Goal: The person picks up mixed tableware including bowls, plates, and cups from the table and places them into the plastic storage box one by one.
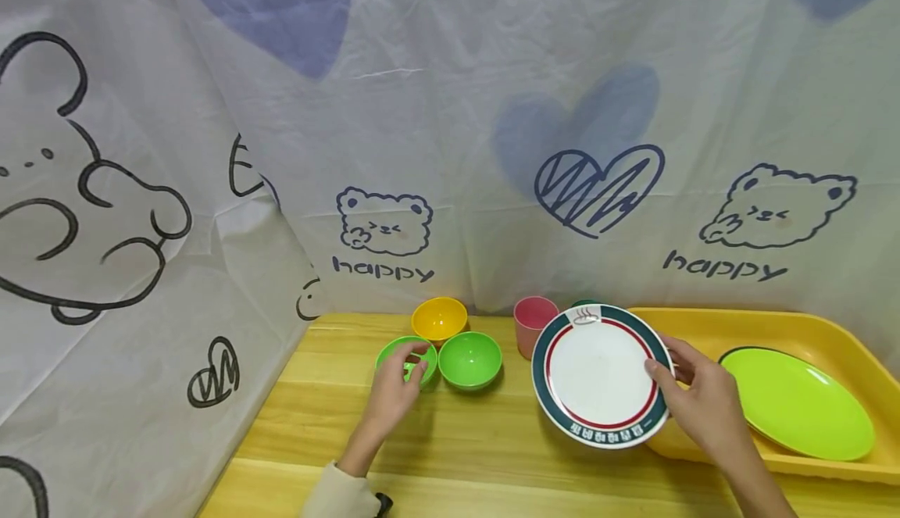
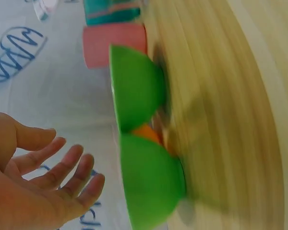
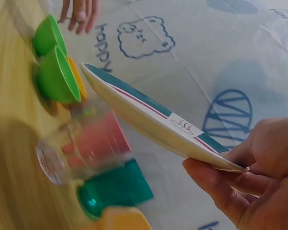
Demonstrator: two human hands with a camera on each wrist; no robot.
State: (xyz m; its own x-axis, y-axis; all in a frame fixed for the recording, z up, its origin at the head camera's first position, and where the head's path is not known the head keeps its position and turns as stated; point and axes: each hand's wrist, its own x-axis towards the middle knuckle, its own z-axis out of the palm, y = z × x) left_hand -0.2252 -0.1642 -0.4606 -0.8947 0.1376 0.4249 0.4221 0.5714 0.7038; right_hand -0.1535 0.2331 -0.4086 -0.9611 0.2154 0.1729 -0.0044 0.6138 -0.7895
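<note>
Pinched, thumb in front and fingers behind: the right hand (image 1: 706, 402) has the green-and-red-banded white plate (image 1: 598, 377) by its rim, tilted above the wooden table (image 1: 492, 455) near the yellow tray (image 1: 664, 323)! It looks stiff, light enough for one hand, glossy enough to slip, maybe breakable; rim's the place to hold. Loose-fingered and empty, the left hand (image 1: 395, 389) hovers near a green bowl (image 2: 151, 182).

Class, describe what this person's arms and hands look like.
The left hand and right hand wear no gloves. A beige sleeve covers part of the left arm, with a black item, too cropped to identify, at its edge. The right forearm is bare as far as the head view shows.
</note>
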